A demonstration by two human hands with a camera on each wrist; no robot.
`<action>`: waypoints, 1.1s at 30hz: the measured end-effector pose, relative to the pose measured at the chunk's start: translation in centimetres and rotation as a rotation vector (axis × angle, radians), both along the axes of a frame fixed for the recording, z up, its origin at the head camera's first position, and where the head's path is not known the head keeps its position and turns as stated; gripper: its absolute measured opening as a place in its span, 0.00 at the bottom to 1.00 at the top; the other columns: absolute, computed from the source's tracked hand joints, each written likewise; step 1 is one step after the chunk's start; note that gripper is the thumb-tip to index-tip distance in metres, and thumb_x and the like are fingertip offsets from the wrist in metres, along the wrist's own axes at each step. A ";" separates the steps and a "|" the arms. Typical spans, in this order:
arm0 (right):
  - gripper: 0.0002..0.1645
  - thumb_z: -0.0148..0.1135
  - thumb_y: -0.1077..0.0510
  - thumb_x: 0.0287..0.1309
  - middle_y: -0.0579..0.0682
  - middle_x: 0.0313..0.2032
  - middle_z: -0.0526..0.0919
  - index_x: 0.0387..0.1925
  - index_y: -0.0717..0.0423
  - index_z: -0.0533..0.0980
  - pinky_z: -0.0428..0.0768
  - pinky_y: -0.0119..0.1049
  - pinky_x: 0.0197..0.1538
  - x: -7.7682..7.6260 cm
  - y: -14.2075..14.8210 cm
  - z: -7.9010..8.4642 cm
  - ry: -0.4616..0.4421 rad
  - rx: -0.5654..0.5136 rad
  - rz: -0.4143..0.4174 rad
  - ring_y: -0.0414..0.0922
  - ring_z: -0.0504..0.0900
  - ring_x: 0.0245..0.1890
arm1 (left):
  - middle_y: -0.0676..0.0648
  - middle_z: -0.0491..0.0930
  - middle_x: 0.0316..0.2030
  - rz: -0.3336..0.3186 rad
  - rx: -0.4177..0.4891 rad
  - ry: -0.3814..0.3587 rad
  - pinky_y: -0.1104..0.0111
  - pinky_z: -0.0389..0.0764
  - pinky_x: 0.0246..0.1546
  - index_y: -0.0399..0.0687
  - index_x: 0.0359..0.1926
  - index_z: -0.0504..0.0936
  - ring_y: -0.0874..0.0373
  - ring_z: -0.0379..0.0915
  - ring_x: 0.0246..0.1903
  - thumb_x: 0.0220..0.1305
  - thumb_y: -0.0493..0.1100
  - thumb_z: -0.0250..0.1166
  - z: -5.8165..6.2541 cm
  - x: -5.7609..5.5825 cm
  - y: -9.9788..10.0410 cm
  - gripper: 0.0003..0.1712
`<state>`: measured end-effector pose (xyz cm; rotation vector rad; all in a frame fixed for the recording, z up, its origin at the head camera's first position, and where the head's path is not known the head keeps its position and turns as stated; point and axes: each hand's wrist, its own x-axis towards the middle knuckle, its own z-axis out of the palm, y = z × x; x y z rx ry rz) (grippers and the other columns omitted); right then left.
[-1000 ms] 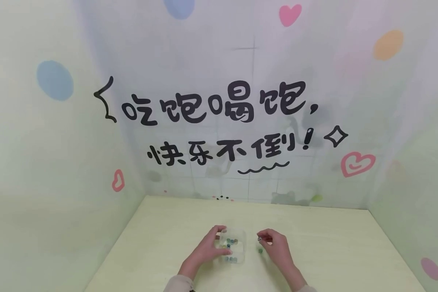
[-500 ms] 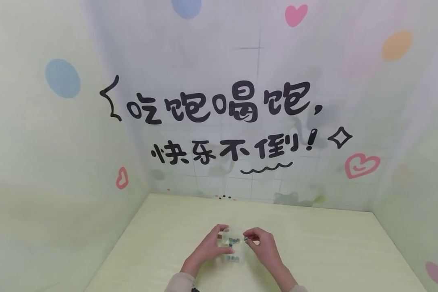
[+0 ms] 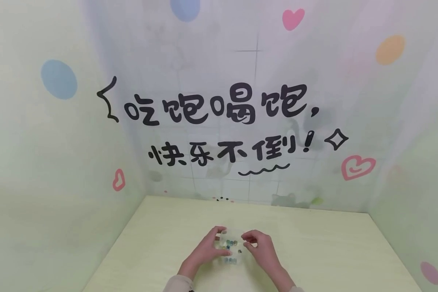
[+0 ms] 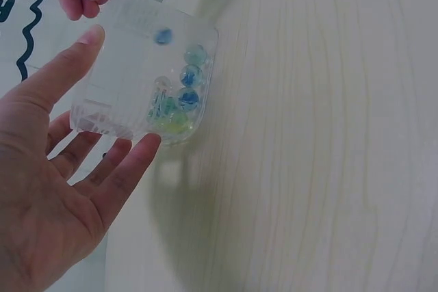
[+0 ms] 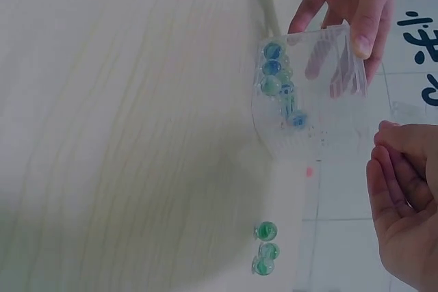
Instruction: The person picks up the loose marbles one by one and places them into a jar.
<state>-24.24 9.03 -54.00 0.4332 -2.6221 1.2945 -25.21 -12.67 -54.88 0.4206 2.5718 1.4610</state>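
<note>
My left hand (image 3: 205, 248) grips a clear plastic box (image 4: 126, 66), its thumb on one side and its fingers on the other. Inside the box lie several glass marbles (image 5: 272, 68), blue, green and yellowish, bunched along one side. A single blue marble (image 4: 163, 35) shows apart from the rest, near the box's right side in the head view (image 3: 239, 251). Right beside the rim is my right hand (image 3: 264, 248), fingers bent, thumb and fingertips slightly apart with no marble between them. Its fingertips (image 5: 384, 131) point toward the box's open side.
Several loose green marbles (image 5: 267, 231) sit on the pale wood-grain table (image 3: 314, 243), hidden behind the right hand in the head view. Printed fabric walls (image 3: 219, 61) with black lettering close off the back and both sides.
My right hand has moved left to the box's rim and let go of the marble it pinched, which is now inside the box. My left hand keeps its grip.
</note>
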 end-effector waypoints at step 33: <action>0.09 0.67 0.71 0.49 0.51 0.29 0.84 0.34 0.60 0.82 0.78 0.31 0.33 -0.7 5.4 -3.9 -0.246 0.057 -0.265 0.39 0.77 0.31 | 0.35 0.66 0.69 -0.006 0.003 -0.028 0.40 0.74 0.61 0.42 0.69 0.65 0.35 0.69 0.63 0.54 0.45 0.77 -0.2 -0.3 -0.3 0.45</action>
